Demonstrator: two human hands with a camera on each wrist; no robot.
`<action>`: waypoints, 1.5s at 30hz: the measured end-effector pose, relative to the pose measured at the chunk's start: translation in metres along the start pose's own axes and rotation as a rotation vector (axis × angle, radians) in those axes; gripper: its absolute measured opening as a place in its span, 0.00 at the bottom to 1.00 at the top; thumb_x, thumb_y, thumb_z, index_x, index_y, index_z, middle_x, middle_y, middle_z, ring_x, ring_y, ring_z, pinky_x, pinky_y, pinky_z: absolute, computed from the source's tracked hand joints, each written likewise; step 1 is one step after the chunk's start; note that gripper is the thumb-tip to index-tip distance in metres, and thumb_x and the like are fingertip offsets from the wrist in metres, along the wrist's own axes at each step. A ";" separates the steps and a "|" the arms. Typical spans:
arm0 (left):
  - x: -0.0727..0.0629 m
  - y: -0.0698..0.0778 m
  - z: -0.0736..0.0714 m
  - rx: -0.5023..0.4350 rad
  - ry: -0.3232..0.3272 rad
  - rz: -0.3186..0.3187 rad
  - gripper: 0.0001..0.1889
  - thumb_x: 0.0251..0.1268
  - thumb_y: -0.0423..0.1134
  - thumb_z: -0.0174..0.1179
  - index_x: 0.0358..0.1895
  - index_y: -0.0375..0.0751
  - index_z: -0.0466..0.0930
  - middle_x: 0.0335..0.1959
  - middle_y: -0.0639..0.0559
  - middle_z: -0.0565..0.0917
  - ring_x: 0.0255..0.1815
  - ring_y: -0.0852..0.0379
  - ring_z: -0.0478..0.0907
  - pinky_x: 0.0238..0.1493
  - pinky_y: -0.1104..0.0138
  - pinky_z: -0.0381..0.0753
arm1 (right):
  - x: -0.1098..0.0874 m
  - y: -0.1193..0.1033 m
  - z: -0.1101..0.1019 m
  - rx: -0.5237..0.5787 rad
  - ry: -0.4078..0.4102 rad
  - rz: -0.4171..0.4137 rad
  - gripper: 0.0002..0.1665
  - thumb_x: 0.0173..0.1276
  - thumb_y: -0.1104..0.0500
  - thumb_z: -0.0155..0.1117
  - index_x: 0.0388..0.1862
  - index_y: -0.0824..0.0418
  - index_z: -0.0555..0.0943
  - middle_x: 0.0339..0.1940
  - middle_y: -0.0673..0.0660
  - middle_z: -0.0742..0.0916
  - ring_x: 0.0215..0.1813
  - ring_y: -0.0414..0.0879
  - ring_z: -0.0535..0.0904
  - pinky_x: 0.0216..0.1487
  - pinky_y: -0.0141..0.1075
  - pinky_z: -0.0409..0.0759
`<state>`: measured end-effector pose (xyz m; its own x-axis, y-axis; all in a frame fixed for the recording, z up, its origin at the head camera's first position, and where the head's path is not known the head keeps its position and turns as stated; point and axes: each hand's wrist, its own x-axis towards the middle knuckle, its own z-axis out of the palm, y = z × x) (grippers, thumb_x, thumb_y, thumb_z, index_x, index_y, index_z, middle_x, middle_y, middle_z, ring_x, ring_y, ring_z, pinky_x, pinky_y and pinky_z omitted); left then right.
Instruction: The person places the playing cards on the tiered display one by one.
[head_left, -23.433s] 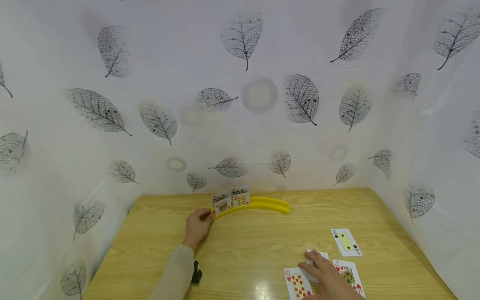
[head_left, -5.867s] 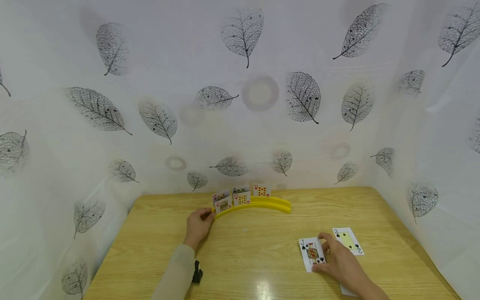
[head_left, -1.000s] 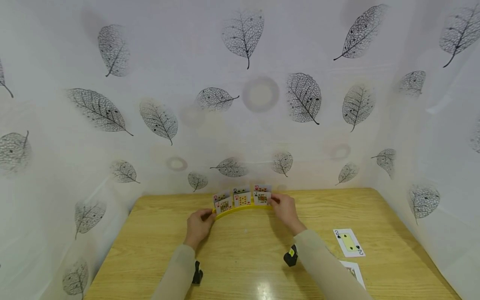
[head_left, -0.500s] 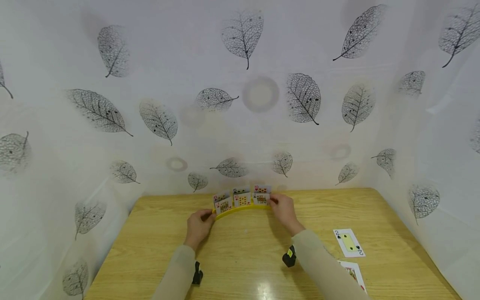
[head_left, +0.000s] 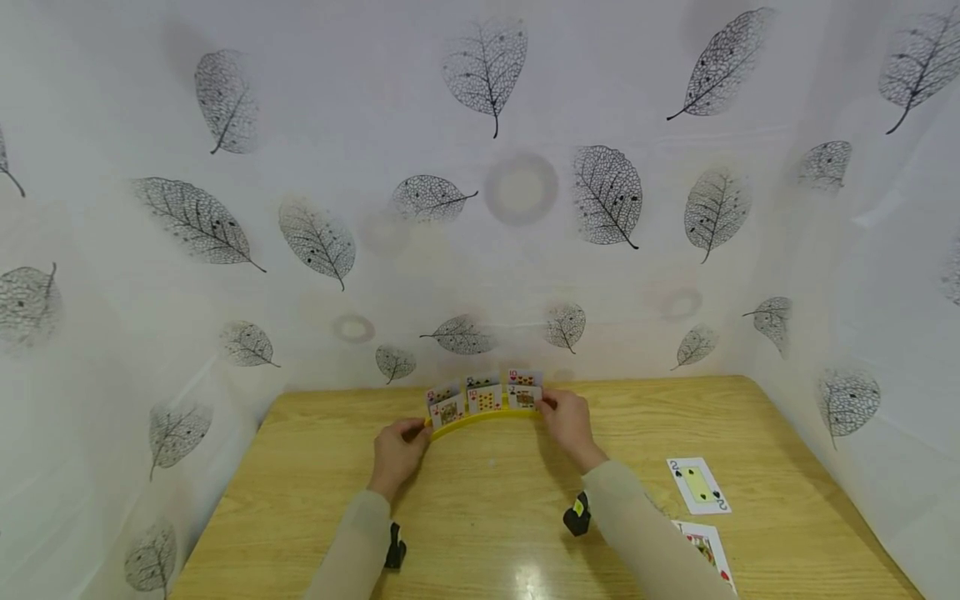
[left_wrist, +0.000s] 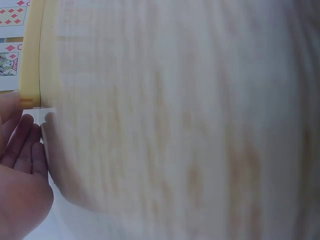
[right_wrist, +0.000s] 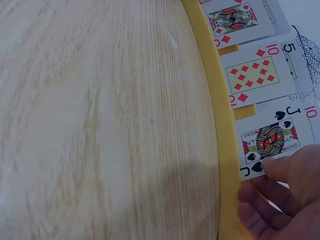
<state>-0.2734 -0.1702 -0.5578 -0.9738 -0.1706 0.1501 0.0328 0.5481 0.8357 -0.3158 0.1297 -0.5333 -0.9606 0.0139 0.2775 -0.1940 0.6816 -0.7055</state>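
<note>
In the head view a curved yellow card holder (head_left: 480,420) stands at the back of the table, with playing cards upright in two rows. My left hand (head_left: 398,454) grips its left end between thumb and fingers. At the other side my right hand (head_left: 570,421) pinches the lower right edge of the jack of spades (right_wrist: 270,142), which stands in the front row before a red ten (right_wrist: 311,114). Left of it are the ten of diamonds (right_wrist: 250,77), with a black five (right_wrist: 291,60) behind, and a jack of diamonds (right_wrist: 232,20). My right hand hides the holder's right end.
Face up on the right of the wooden table (head_left: 480,517) lie a two of spades (head_left: 698,485) and a jack of hearts (head_left: 705,546), the latter partly under my right sleeve (head_left: 645,525). A leaf-printed white curtain (head_left: 517,275) rises right behind the holder.
Since the earliest frame, the ten of hearts and jack of spades have gone from the table into the holder. Over the last second my right hand has shifted only slightly at the jack.
</note>
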 end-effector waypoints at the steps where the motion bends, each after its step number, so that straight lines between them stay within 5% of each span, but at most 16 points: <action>1: 0.000 0.000 0.000 -0.001 -0.002 -0.001 0.12 0.71 0.34 0.67 0.51 0.30 0.88 0.55 0.33 0.89 0.60 0.34 0.83 0.68 0.42 0.79 | 0.000 0.000 0.000 -0.004 0.001 0.001 0.08 0.71 0.66 0.70 0.45 0.68 0.90 0.42 0.65 0.93 0.42 0.56 0.90 0.45 0.49 0.90; 19: 0.002 -0.006 0.004 -0.012 0.007 0.044 0.11 0.71 0.34 0.67 0.50 0.31 0.89 0.52 0.36 0.90 0.57 0.36 0.85 0.64 0.43 0.82 | -0.002 -0.003 -0.004 0.000 0.012 0.058 0.08 0.71 0.64 0.71 0.43 0.69 0.91 0.40 0.64 0.94 0.44 0.57 0.90 0.47 0.51 0.89; 33: 0.000 -0.004 0.004 -0.026 0.009 0.015 0.11 0.71 0.34 0.68 0.50 0.30 0.89 0.53 0.35 0.89 0.59 0.35 0.84 0.66 0.42 0.81 | -0.006 -0.004 -0.007 0.004 0.005 0.086 0.08 0.71 0.63 0.72 0.41 0.68 0.90 0.37 0.62 0.93 0.38 0.52 0.88 0.43 0.46 0.88; 45: 0.000 -0.006 0.004 -0.026 0.019 0.027 0.12 0.71 0.34 0.67 0.50 0.30 0.89 0.53 0.34 0.89 0.58 0.34 0.85 0.65 0.42 0.82 | -0.011 0.003 -0.028 0.080 -0.023 0.110 0.10 0.71 0.59 0.73 0.43 0.66 0.90 0.38 0.60 0.93 0.38 0.50 0.89 0.41 0.40 0.89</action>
<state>-0.2748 -0.1705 -0.5644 -0.9681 -0.1715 0.1828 0.0654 0.5312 0.8447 -0.3000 0.1524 -0.5203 -0.9811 0.0681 0.1814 -0.1016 0.6162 -0.7810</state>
